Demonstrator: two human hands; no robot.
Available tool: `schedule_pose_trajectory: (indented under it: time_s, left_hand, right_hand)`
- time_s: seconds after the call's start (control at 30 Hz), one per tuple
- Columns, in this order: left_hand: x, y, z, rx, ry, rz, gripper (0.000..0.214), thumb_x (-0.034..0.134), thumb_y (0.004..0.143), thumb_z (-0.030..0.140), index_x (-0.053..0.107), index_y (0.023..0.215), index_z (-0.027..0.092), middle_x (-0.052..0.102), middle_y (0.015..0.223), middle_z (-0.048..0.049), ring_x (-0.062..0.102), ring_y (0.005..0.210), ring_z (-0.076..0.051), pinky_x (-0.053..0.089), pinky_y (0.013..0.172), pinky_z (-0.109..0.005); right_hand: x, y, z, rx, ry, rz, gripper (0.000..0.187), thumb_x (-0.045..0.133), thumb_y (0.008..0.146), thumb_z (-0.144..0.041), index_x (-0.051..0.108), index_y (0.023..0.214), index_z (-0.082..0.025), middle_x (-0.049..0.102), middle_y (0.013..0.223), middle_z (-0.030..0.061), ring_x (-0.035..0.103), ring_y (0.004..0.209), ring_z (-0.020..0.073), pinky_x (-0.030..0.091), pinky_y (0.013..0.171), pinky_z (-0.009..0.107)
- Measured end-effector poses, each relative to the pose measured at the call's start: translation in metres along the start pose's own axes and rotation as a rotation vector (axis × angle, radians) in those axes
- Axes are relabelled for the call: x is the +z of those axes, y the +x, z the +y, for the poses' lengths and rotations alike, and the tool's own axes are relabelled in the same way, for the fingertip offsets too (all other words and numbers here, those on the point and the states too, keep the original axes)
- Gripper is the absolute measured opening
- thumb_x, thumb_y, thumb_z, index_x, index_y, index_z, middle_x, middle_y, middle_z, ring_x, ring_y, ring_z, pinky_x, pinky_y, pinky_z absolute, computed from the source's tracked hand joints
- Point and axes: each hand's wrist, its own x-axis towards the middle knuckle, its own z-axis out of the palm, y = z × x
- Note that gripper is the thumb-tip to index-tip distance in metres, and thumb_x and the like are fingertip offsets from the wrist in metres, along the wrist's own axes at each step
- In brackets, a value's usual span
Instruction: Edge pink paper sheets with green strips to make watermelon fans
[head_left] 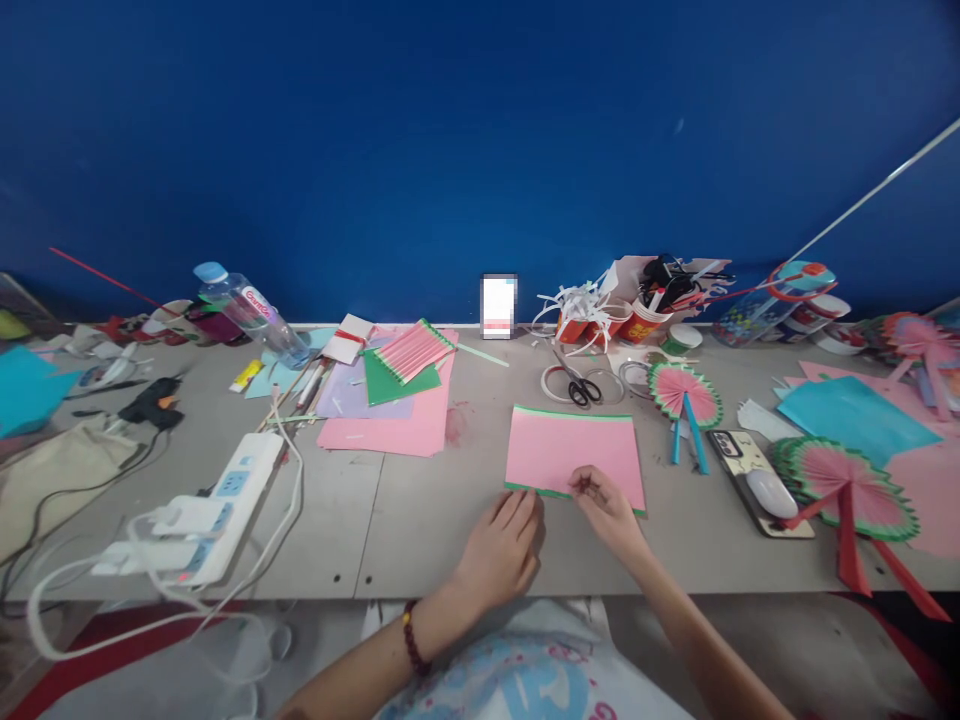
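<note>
A pink paper sheet (pixel 574 448) with green edges lies flat on the grey table (pixel 405 520) in front of me. My right hand (pixel 609 508) pinches the sheet's near edge between thumb and fingers. My left hand (pixel 501 550) rests on the table just left of that edge, fingers curled together and touching the sheet's near left corner; a bead bracelet is on its wrist.
Black scissors (pixel 579 388) and tape rings lie behind the sheet. Finished pink-and-green paper fans (pixel 684 396) (pixel 847 480) sit to the right beside a phone (pixel 757 468). Left hold a pleated pink sheet (pixel 414 350), water bottle (pixel 251 310), glue gun (pixel 154 400) and power strip (pixel 225 500).
</note>
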Motion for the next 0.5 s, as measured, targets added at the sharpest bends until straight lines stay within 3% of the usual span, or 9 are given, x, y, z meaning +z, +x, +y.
schedule_pose_trajectory:
  time_s: [0.27,0.4,0.5]
  left_hand:
    - [-0.003,0.001,0.001,0.020,-0.019,-0.035,0.054,0.044,0.089,0.028,0.040,0.140,0.012,0.045,0.146,-0.0102,0.039,0.134,-0.025,0.025,0.116,-0.039]
    - [-0.002,0.002,0.001,0.013,-0.011,-0.043,0.055,0.045,0.088,0.028,0.039,0.141,0.012,0.046,0.145,-0.0104,0.040,0.133,-0.025,0.025,0.115,-0.040]
    - [-0.002,0.003,0.001,0.009,-0.008,-0.060,0.056,0.045,0.088,0.029,0.039,0.141,0.012,0.047,0.144,-0.0107,0.040,0.132,-0.025,0.026,0.115,-0.040]
  right_hand:
    - [0.005,0.007,-0.004,0.139,0.262,-0.039,0.016,0.049,0.074,-0.035,0.047,0.082,-0.022,0.046,0.071,0.0005,0.044,0.062,0.0158,0.039,0.058,0.028]
    - [0.002,0.008,-0.005,0.129,0.393,0.047,0.014,0.042,0.076,-0.037,0.039,0.080,-0.024,0.042,0.069,0.0010,0.045,0.061,0.0178,0.041,0.058,0.031]
    - [-0.006,0.008,-0.001,0.062,0.341,0.124,0.016,0.037,0.081,-0.041,0.037,0.077,-0.024,0.039,0.068,0.0018,0.047,0.063,0.0195,0.043,0.059,0.033]
